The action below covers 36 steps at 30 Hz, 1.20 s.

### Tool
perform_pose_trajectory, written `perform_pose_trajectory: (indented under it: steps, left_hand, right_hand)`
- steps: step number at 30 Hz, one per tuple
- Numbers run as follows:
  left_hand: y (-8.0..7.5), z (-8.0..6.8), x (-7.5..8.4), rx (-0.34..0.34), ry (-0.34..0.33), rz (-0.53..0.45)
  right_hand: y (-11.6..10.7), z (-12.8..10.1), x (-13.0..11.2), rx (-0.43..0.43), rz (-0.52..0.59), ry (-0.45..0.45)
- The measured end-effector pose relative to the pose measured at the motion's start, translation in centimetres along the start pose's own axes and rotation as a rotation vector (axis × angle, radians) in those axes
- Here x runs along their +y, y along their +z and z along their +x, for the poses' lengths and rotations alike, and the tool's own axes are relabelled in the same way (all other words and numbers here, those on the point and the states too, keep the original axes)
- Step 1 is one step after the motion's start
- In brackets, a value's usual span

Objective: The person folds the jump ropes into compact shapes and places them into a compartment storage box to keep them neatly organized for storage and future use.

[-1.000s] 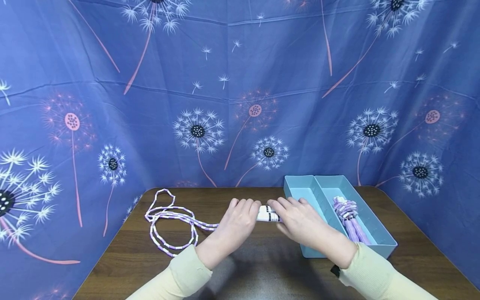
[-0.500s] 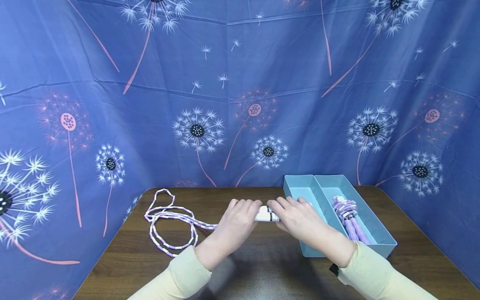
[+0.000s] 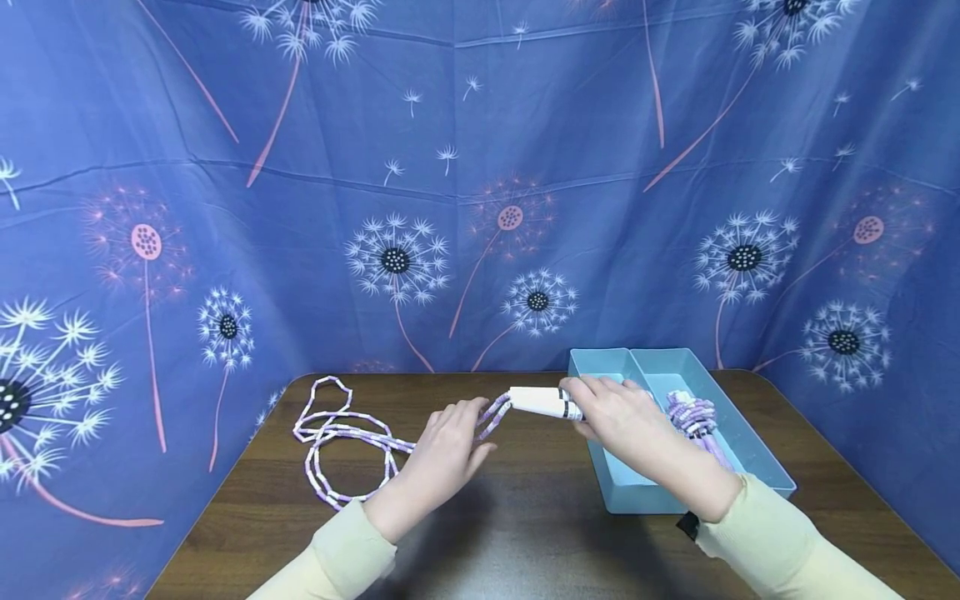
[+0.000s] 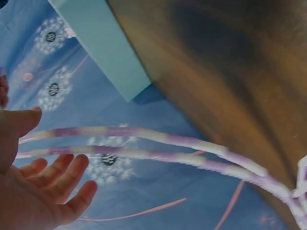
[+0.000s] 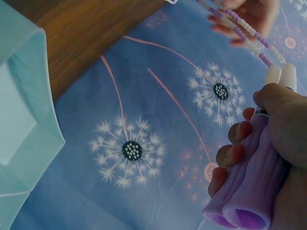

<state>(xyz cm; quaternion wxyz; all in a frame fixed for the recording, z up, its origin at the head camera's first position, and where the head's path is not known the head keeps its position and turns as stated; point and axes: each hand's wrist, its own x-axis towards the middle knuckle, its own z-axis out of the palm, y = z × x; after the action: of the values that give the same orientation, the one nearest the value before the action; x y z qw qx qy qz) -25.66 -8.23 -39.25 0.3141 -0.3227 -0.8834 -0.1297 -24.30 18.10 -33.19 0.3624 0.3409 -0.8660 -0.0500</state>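
Note:
A beaded purple-and-white skipping rope lies in loops on the left of the brown table. My right hand grips its two handles together, lifted above the table by the teal tray's left end. The right wrist view shows the fingers curled round the purple grips. My left hand is open under the two rope strands, which run past its spread fingers. Whether the strands touch them is unclear.
A teal two-compartment tray stands at the right of the table. A second, bundled purple rope lies in its right compartment. Blue dandelion-print cloth walls in the back and both sides.
My right hand has lifted both handles off the table and up to the right. My left hand has let go of them, drawn back along the strands and opened.

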Motion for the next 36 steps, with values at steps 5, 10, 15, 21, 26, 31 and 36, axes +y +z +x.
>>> perform_pose_trajectory:
  steps: [5, 10, 15, 21, 26, 31, 36]
  left_hand:
    - [1.0, -0.9, -0.7, -0.086, -0.047, -0.031]
    - [2.2, -1.8, -1.3, -0.145, -0.069, -0.012]
    - [3.1, -2.5, -1.6, -0.181, -0.074, -0.001]
    - [3.4, -2.8, -1.8, -0.187, -0.013, 0.003]
    - [3.0, -2.9, -1.6, -0.167, 0.054, 0.001]
    - [2.2, -2.6, -1.1, -0.146, 0.109, 0.020]
    - [1.0, -1.7, -0.1, -0.132, 0.153, 0.036]
  right_hand:
    - [-0.6, 0.2, 0.6, 0.006, 0.010, 0.023]
    - [-1.4, 0.3, 1.2, -0.012, 0.029, 0.057]
    - [-2.1, 0.4, 1.8, 0.016, 0.048, 0.094]
    - [-2.2, 0.3, 2.3, 0.058, 0.058, 0.139]
    - [-1.9, 0.1, 2.1, 0.035, 0.087, 0.201]
    - [-1.3, 0.0, 1.9, -0.025, 0.114, 0.262]
    - [-0.8, -0.1, 1.5, -0.076, 0.128, 0.281]
